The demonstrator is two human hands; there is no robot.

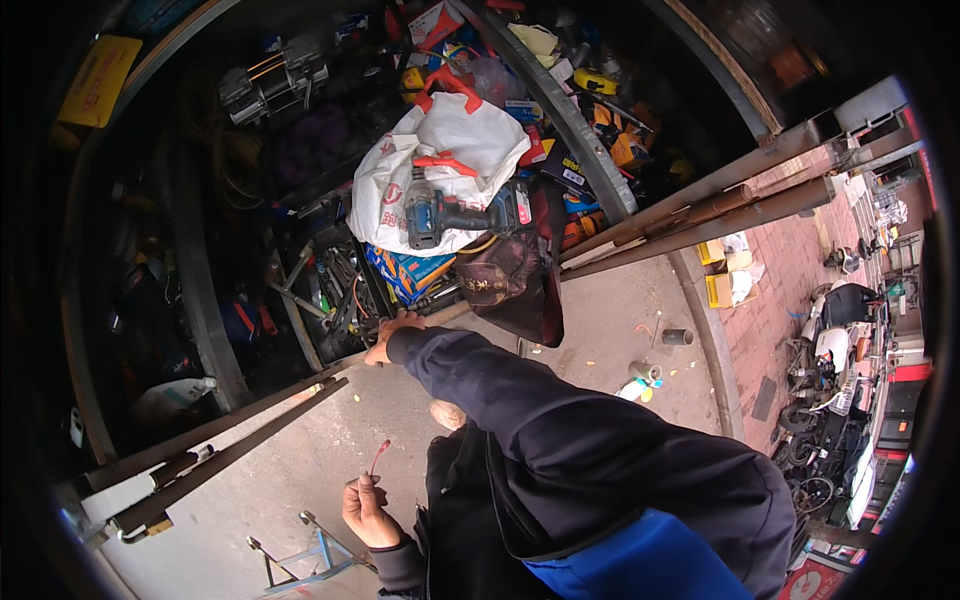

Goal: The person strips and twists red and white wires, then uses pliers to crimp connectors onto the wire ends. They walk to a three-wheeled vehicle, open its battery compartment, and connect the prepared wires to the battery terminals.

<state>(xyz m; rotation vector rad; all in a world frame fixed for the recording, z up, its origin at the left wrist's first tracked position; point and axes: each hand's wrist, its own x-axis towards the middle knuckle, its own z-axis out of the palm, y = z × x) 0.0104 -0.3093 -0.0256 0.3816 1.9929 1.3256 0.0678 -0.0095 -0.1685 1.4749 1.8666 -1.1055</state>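
My left hand (368, 510) is closed, pinching a thin, curved red piece (380, 455) that sticks up from the fingertips. My right hand (390, 336) is curled over the near metal edge (445, 313) of a packed vehicle storage bay, beside a narrow compartment of assorted metal tools (340, 285); its fingertips are partly hidden. Above it, a blue-grey cordless power tool (450, 220) lies on a white plastic bag (440, 140) with red handles, next to a blue package (405, 268) and a dark patterned bag (500, 280).
Cluttered shelves hold a metal compressor-like unit (270, 85), coiled hose and small boxes. Long rusty bars (700, 220) run along the bay. On the pavement (630, 300) are a dark cylinder (676, 336), small cans (645, 380) and a blue metal frame (320, 555). Parked scooters (830, 330) line the right.
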